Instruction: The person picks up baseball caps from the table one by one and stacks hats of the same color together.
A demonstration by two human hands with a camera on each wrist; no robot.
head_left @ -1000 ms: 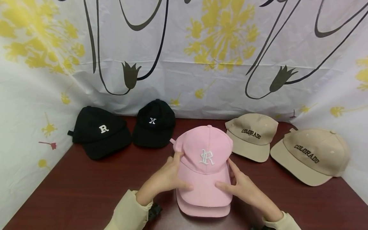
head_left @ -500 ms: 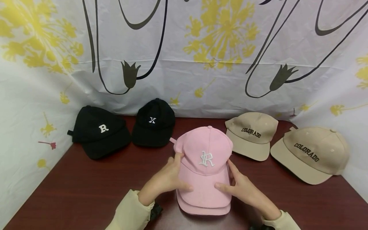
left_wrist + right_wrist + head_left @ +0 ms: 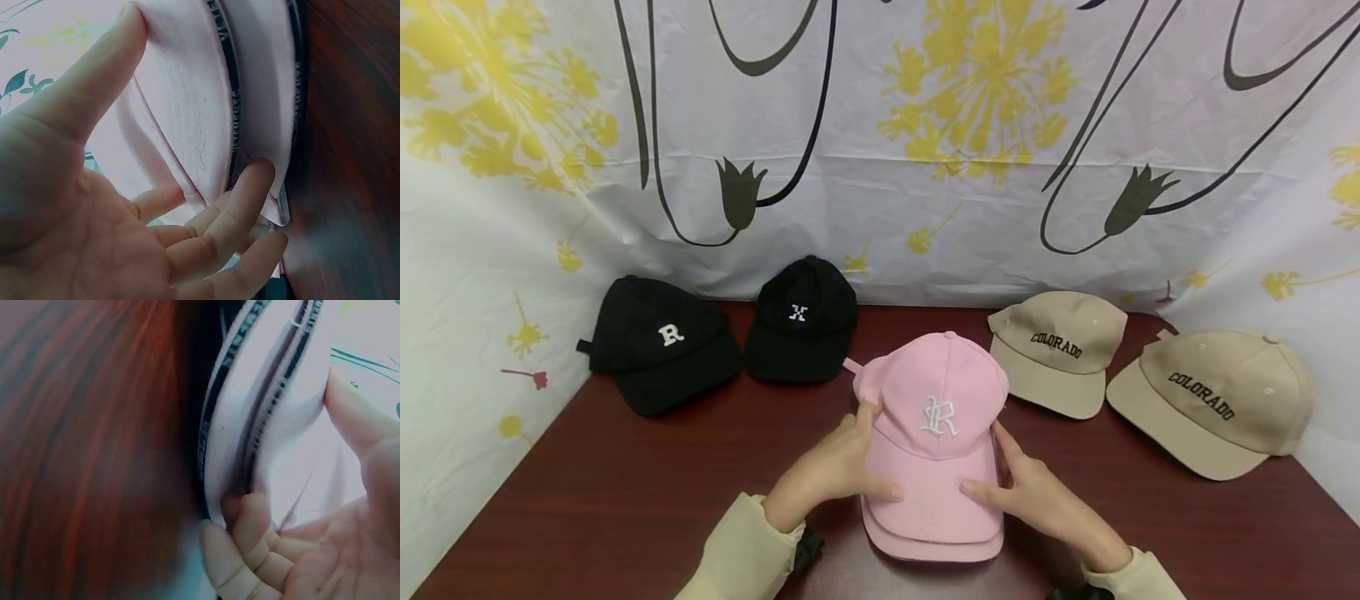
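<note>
Two pink baseball caps are stacked one inside the other in the middle of the table; the upper pink cap (image 3: 936,508) bears a white letter R. Below it, only the brim of the lower pink cap (image 3: 936,551) shows. My left hand (image 3: 831,471) holds the stack's left side, thumb on the upper brim. In the left wrist view its curled fingers (image 3: 219,231) reach the edges of both caps. From the right, my right hand (image 3: 1037,492) grips likewise, thumb on the upper brim, and the right wrist view has its fingers (image 3: 253,525) bent at the cap edges.
At the back left stand a black cap with an R (image 3: 658,350) and a black cap with a small white mark (image 3: 801,329). Two beige COLORADO caps, one nearer the middle (image 3: 1060,354) and one farther right (image 3: 1217,400), stand opposite. White patterned cloth (image 3: 880,200) walls the table.
The upper pink cap has shifted slightly toward me over the lower one, so a narrower strip of the lower brim shows. Both hands keep their hold. The other caps stay put.
</note>
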